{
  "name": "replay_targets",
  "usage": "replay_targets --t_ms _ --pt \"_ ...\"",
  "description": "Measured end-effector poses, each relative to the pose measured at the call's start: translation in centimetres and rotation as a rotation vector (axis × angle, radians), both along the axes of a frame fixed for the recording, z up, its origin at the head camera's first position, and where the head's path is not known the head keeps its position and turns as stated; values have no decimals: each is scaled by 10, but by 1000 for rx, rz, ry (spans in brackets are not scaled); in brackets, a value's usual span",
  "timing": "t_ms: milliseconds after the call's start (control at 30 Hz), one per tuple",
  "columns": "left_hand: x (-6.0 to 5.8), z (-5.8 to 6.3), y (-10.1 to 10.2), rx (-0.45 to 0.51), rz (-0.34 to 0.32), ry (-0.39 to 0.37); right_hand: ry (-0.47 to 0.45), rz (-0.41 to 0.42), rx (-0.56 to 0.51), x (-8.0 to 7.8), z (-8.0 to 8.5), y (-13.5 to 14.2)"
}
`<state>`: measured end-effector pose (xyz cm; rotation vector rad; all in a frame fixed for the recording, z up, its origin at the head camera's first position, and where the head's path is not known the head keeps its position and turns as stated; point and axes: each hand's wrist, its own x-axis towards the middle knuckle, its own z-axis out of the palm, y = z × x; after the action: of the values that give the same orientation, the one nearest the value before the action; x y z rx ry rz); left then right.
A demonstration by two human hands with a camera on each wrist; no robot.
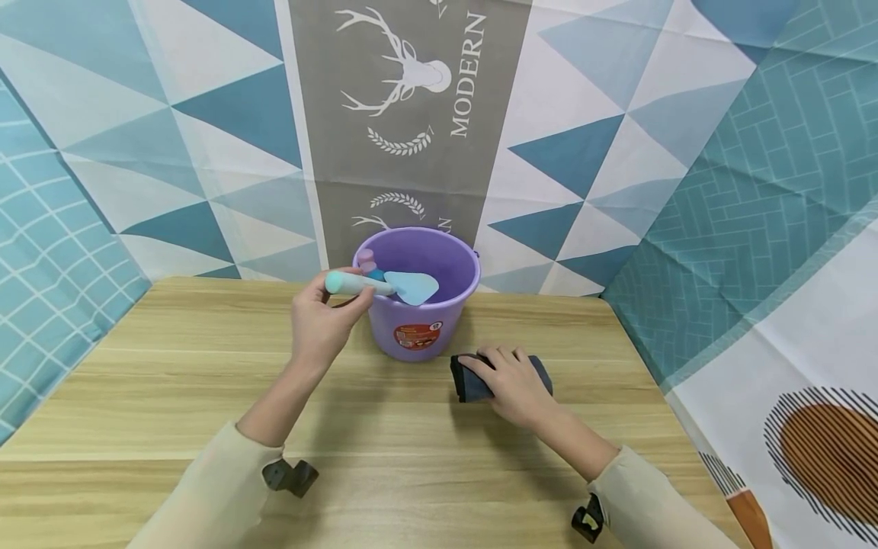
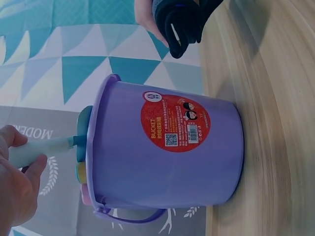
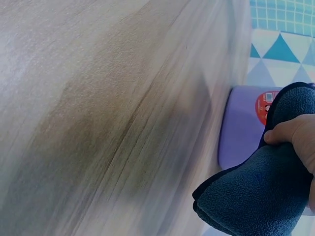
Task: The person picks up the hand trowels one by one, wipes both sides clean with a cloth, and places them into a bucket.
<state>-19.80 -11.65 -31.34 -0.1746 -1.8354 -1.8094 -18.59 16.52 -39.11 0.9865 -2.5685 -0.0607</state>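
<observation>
In the head view my left hand (image 1: 317, 324) pinches a small shovel (image 1: 414, 288) by its pale mint handle. Its light-blue blade lies over the near rim of a purple bucket (image 1: 384, 329); whether they touch I cannot tell. The left wrist view shows thumb and fingers around the shovel handle (image 2: 47, 147), beside the bucket's mouth. To the bucket's right, my right hand (image 1: 514, 381) grips a folded dark blue-grey cloth (image 1: 473, 383). In the right wrist view the thumb presses on this fuzzy, black-edged cloth (image 3: 261, 191), which hangs in front of the bucket.
Inside the bucket, near its left rim, stands an item with a pink top (image 1: 366, 259) and blue below. The bucket is on a wooden table (image 1: 384, 473), close to its back edge. Patterned curtains (image 1: 583, 152) enclose the back and sides.
</observation>
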Motion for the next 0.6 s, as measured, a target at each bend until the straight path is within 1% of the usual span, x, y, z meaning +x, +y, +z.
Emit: replay_targets --t_ms 167,267,400,500,600 --pt "-3 1 3 0 -22 23 2 3 12 -2 -3 1" --pt "-4 1 4 5 -28 18 6 9 27 -3 -5 3" --pt "-6 1 5 -4 -14 2 11 16 38 -6 -10 5" --pt "-8 1 6 -32 9 -1 19 25 32 -7 -11 7" --pt "-10 1 6 -55 17 -5 32 37 32 -7 -13 8"
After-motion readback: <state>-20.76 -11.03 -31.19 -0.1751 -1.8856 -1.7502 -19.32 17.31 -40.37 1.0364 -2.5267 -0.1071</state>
